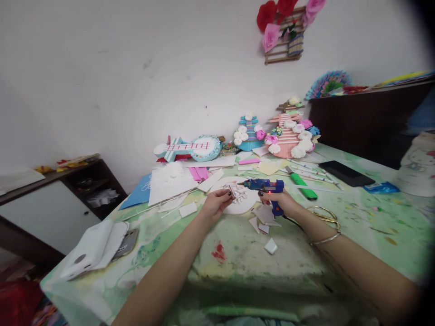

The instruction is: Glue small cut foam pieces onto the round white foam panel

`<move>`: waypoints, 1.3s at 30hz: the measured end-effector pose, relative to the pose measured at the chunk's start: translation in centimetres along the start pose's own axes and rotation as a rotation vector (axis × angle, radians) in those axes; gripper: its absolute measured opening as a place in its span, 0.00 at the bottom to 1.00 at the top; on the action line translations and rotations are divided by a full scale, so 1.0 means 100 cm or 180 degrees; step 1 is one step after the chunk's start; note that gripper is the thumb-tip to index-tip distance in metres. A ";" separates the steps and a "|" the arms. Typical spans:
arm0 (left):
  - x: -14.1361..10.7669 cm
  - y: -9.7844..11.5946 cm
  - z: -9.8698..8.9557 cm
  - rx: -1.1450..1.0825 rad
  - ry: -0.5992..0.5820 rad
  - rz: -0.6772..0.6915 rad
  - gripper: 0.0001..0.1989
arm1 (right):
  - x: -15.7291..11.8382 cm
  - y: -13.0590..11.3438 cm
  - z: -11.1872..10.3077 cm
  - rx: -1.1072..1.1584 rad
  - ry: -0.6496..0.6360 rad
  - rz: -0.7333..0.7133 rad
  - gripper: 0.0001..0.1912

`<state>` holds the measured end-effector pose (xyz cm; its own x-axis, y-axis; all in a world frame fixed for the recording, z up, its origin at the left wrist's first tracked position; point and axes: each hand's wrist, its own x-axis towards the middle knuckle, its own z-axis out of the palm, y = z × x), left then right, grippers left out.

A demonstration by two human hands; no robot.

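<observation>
My right hand (277,201) is wrapped round the grip of a blue hot glue gun (263,184), its small red light lit. The nozzle points left, close to a small flat piece (233,191) with a pale face and darker edge, pinched between the fingers of my left hand (216,202). Whether the nozzle touches that piece I cannot tell. Beneath both lies a round white disc (238,207) with small pale pieces (240,194) heaped on it. White scraps (265,216) lie on the table just in front of the glue gun.
Gold-handled scissors (328,216) rest beside my right forearm. A green cutter (304,185), a black tablet-like slab (345,173) and pens lie at the right. Decorated instrument-shaped crafts (193,148) stand along the wall. A white case (91,249) sits at the left edge of the table.
</observation>
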<state>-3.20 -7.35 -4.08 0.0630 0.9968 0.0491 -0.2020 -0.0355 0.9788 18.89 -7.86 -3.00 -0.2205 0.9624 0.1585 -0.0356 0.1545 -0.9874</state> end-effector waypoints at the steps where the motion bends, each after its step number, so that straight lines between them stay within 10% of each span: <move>1: 0.001 -0.001 0.000 0.0203 0.0061 0.0123 0.10 | 0.001 0.000 -0.002 0.0097 0.0081 -0.0049 0.11; 7: 0.005 -0.003 0.009 0.1940 0.0320 0.0908 0.08 | 0.008 0.001 -0.021 0.0600 0.0480 -0.0296 0.09; 18: 0.008 -0.008 0.031 0.4473 -0.0318 0.1918 0.09 | 0.008 0.001 -0.029 0.0971 0.0655 -0.0401 0.08; 39: 0.008 -0.013 0.028 0.4890 -0.0718 0.2576 0.12 | 0.010 0.004 -0.029 0.1029 0.0606 -0.0401 0.08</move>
<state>-0.21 -6.72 -4.74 0.5722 0.6714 0.4709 0.7702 -0.6373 -0.0272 21.48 -6.24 -3.20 -0.0111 0.9693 0.2455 -0.3626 0.2249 -0.9044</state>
